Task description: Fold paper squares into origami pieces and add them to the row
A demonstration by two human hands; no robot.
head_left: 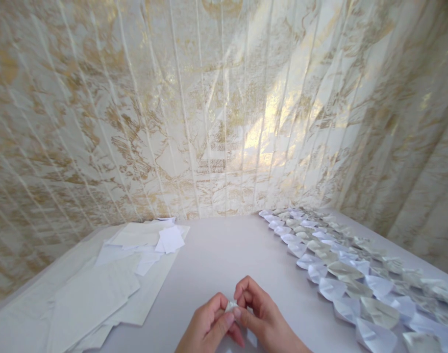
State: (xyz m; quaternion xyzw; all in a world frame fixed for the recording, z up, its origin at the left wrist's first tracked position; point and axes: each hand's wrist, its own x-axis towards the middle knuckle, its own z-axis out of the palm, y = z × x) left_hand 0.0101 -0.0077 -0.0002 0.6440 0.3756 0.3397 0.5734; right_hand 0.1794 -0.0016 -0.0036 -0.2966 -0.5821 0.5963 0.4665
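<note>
Near the front edge of the view, a small piece of folded white paper (231, 306) is pinched between both hands. My left hand (209, 326) grips it from the left, thumb on top and fingers curled beneath. From the right, my right hand (262, 314) presses its thumb against the same paper, with the index finger bent above it. Most of the paper is hidden by the fingers, so its full shape cannot be made out.
On the left lie overlapping sheets of white paper (95, 289), with small cut squares (170, 239) on top. Rows of folded paper pieces (332, 289), white and greyish, cover the right side of the pale table (224, 250). A gold-patterned curtain (216, 108) hangs behind.
</note>
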